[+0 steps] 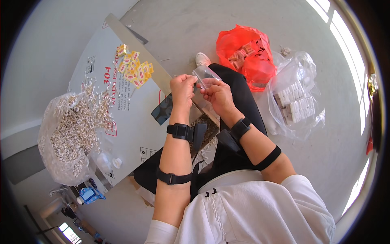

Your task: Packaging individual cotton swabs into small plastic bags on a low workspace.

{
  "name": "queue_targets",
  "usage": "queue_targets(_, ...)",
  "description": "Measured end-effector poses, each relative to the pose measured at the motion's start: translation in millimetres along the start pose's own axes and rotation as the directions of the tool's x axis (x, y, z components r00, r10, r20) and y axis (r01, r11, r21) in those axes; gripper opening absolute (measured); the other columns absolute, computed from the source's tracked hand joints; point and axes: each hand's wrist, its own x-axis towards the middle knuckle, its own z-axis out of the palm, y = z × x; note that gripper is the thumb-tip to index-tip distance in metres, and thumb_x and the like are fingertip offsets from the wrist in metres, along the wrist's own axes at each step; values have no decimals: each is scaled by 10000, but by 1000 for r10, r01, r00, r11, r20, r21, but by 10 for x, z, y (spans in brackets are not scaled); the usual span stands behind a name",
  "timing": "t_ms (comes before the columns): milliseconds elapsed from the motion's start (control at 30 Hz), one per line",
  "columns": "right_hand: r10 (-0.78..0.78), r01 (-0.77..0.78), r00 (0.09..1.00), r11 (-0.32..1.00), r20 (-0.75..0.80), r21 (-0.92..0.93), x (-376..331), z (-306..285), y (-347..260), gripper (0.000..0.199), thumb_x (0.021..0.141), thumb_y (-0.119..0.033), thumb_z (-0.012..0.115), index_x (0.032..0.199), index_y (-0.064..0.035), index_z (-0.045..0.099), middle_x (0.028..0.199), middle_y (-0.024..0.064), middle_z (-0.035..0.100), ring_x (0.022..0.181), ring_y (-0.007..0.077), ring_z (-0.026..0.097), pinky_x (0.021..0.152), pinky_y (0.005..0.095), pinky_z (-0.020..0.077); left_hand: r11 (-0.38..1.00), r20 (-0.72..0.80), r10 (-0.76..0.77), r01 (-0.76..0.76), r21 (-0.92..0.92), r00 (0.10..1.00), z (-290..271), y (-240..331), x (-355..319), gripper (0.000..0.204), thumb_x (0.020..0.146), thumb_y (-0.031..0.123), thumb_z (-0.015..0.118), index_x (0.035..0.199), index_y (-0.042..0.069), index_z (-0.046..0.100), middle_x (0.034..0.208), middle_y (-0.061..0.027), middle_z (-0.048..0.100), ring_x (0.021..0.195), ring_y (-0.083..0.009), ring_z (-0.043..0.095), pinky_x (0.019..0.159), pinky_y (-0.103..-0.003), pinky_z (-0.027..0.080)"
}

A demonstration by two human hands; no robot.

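Note:
In front of me, above my lap, my right hand (219, 96) is closed on a small clear plastic bag or sleeve (208, 75), its thumb and fingers at the lower edge. My left hand (183, 87) is right beside it, thumb and fingertips pinched together at the plastic's left side. Whatever lies between those left fingertips is too small to make out. Below the hands is an open box (206, 122) with dark loose bits in it, partly covered by my forearms. A dark flat sheet (162, 110) lies at the table edge, next to my left wrist.
Left is a table (134, 122) with printed film, bearing a pile of yellow packets (136, 69) and a large clear bag (61, 142) spilling many small pale sticks. A red bag (254, 67) of small packs and a clear bag (294, 101) of white packs stand on the floor, right.

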Motion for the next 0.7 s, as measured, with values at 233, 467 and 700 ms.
queue_targets(233, -34, 35, 994, 999, 105, -8, -298, 158, -263, 125, 853, 3, 564, 965, -13, 619, 872, 83, 654, 700, 111, 588, 578, 222, 465, 962, -93, -5, -20, -271, 996, 18, 51, -408, 126, 818, 65, 669, 738, 39, 575, 588, 34, 442, 439, -46, 363, 386, -212, 260)
queue_targets(467, 33, -36, 993, 999, 111, 23, -351, 179, -292, 144, 881, -83, 622, 746, -38, 596, 694, 35, 592, 547, 63, 480, 443, 188, 349, 950, -118, 138, -165, -265, 983, 86, 108, -783, 58, 827, 44, 656, 784, 4, 650, 656, 37, 535, 553, -47, 467, 470, -203, 361)
queue_targets(700, 53, -48, 989, 998, 138, -39, -482, 250, -237, 172, 890, -86, 610, 726, -36, 593, 692, 40, 593, 556, 66, 477, 445, 193, 344, 887, -152, 430, -448, -115, 890, 72, 26, -848, 64, 807, -34, 656, 868, -17, 646, 768, -34, 635, 629, -81, 560, 577, -222, 456)
